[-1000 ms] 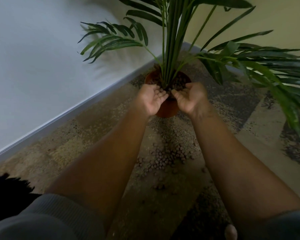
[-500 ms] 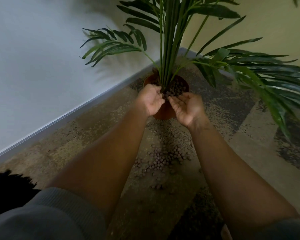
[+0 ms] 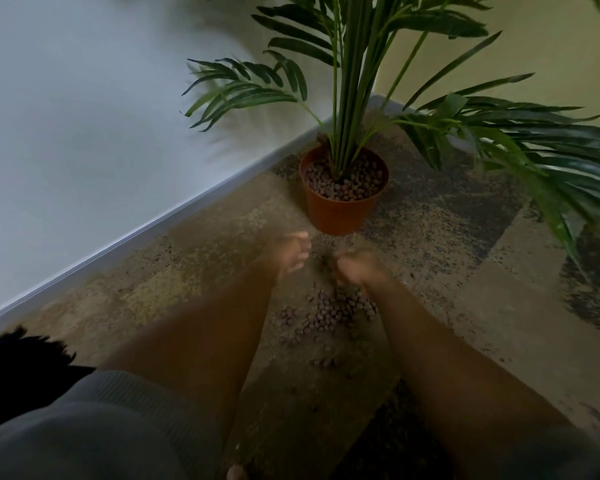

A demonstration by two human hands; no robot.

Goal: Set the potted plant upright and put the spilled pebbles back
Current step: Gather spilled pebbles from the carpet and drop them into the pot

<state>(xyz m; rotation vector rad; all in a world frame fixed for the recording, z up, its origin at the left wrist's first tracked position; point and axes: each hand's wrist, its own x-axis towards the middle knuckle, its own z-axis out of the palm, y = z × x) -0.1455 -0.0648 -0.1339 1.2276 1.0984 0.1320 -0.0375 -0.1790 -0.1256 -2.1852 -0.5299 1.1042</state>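
Note:
The potted palm stands upright in its orange pot [image 3: 340,213] near the room corner, with brown pebbles [image 3: 343,183] around its stems. Several spilled pebbles [image 3: 329,315] lie on the carpet in front of the pot, between my forearms. My left hand [image 3: 290,254] hovers just before the pot's base, motion-blurred, palm showing and fingers loosely apart. My right hand [image 3: 357,268] is beside it above the far edge of the spilled heap, blurred with its fingers curled in; I cannot make out anything in it.
A white wall with a skirting board [image 3: 153,226] runs along the left and meets a yellowish wall [image 3: 551,46] behind the plant. Long fronds [image 3: 534,147] spread low to the right. A patterned brown and dark carpet [image 3: 447,271] covers the floor.
Both hands have drawn back from the pot's rim, down and towards me, to just above the spilled pebbles. The pot's top is now uncovered.

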